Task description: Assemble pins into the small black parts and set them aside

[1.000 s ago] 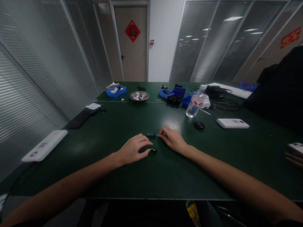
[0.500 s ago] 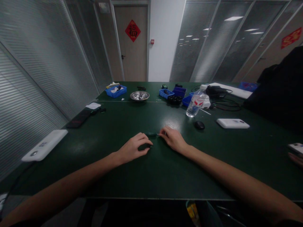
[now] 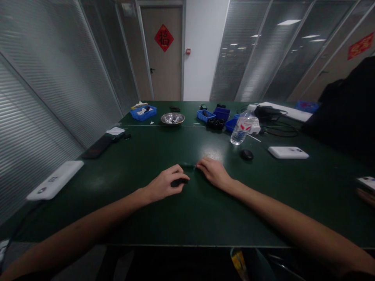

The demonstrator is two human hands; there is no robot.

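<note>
My left hand [image 3: 166, 182] rests on the dark green table [image 3: 193, 218], fingers curled towards the thumb. A small dark thing [image 3: 179, 182] shows between them, too dim to name. Just beyond it lies a slim dark green object [image 3: 187, 165] like a tool handle, with a thin bright tip at its right end. My right hand [image 3: 215, 171] is closed in a pinch beside that tip. Whether the fingertips touch the tip or hold another small piece is hidden.
Farther back stand a metal bowl [image 3: 172, 113] of small pieces, a blue bin [image 3: 144, 113] and a water bottle [image 3: 242, 127]. A black mouse [image 3: 247, 155] and white power bank [image 3: 288, 152] lie right; another white device [image 3: 55, 180] lies left. Another person's hand [image 3: 365, 196] shows at the right edge.
Both hands stay almost in place. The fingers of my right hand have drawn slightly closer together, and the left fingers have shifted only a little.
</note>
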